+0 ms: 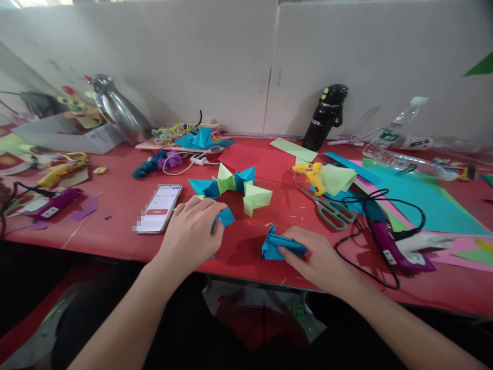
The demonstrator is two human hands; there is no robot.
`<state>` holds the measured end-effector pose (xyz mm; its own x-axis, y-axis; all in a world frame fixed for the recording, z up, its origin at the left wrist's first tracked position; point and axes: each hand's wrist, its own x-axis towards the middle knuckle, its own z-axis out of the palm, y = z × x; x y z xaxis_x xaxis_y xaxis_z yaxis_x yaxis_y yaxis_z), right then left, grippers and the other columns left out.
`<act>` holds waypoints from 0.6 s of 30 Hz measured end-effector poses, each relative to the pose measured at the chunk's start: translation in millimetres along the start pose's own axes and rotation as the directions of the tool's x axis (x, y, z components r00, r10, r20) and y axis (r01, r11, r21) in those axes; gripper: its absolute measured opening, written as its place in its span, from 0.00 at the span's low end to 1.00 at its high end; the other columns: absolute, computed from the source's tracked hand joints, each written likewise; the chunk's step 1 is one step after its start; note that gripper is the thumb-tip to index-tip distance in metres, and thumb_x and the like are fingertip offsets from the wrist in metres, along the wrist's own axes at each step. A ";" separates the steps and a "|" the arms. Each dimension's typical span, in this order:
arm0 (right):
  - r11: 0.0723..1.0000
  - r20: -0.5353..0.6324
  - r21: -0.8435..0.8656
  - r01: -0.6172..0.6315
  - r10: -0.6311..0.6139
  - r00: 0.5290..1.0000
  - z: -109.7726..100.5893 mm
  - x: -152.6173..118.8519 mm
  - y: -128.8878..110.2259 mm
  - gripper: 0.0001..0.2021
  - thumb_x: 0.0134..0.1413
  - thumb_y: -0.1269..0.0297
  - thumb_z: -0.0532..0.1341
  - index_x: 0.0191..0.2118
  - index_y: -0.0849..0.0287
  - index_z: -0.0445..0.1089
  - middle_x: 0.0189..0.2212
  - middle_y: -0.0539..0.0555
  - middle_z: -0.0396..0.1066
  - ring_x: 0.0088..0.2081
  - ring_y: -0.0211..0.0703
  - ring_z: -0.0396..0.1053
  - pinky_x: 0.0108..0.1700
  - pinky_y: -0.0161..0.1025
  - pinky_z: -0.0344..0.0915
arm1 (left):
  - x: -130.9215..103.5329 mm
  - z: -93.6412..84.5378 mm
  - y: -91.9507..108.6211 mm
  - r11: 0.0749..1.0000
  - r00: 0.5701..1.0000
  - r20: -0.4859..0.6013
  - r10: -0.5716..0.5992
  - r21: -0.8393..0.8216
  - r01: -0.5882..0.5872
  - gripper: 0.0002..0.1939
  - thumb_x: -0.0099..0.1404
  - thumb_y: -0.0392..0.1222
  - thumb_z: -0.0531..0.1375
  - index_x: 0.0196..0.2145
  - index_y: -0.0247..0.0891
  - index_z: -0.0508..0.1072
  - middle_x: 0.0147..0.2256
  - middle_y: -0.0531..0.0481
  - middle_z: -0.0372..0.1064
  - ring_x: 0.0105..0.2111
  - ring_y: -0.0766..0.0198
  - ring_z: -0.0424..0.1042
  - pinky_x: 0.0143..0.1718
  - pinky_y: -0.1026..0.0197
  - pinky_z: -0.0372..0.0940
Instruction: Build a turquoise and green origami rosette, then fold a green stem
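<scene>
My right hand [311, 254] pinches a blue folded paper piece [275, 246] between thumb and fingers, close to the table's front edge. My left hand [194, 226] is closed around another blue folded paper [227, 217], most of it hidden behind the palm and thumb. Just beyond my hands, blue and pale green folded pieces form an arc, among them a blue point [204, 186], a green point [226, 178] and a green piece [257, 198] at the right end. Whether the paper in my left hand joins this arc cannot be seen.
Left of my left hand lies a phone [159, 208]. Scissors [333, 211] and a yellow glue gun [314, 174] lie to the right, near a black cable and a purple device [400, 249]. A black bottle [323, 118] stands by the wall.
</scene>
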<state>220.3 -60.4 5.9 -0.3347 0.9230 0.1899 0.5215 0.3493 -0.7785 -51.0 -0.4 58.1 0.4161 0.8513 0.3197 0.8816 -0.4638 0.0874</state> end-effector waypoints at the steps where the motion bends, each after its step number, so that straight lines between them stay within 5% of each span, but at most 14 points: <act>1: 1.000 -0.001 0.004 -0.002 0.002 1.000 0.5 0.5 -0.1 0.05 0.65 0.66 0.58 0.42 0.55 0.71 0.37 0.51 0.71 0.37 0.40 0.69 0.41 0.36 0.65 | -0.1 0.1 1.3 1.000 1.000 -0.003 -0.006 0.004 0.006 0.14 0.66 0.35 0.54 0.45 0.40 0.77 0.46 0.48 0.78 0.47 0.48 0.72 0.50 0.44 0.66; 9: 1.000 -0.002 0.004 0.009 -0.009 1.000 2.3 0.6 0.2 0.04 0.66 0.66 0.58 0.41 0.54 0.71 0.36 0.51 0.71 0.37 0.39 0.69 0.40 0.36 0.64 | -3.1 -3.1 4.3 0.995 0.994 0.081 -0.071 -0.064 0.077 0.15 0.67 0.34 0.53 0.44 0.44 0.77 0.47 0.52 0.76 0.41 0.56 0.77 0.33 0.58 0.66; 18: 0.999 -0.004 0.031 0.025 -0.025 1.000 5.0 2.9 1.7 0.05 0.65 0.67 0.59 0.42 0.55 0.72 0.37 0.52 0.71 0.38 0.39 0.69 0.41 0.36 0.65 | -3.8 1.7 7.4 0.989 0.993 0.111 -0.036 -0.139 0.052 0.12 0.67 0.32 0.53 0.37 0.42 0.76 0.47 0.56 0.75 0.41 0.61 0.77 0.37 0.61 0.66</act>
<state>216.3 -58.0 2.1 -0.3446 0.9146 0.2115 0.4883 0.3670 -0.7917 -45.7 -6.7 55.9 0.4061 0.8895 0.2096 0.8625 -0.4489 0.2336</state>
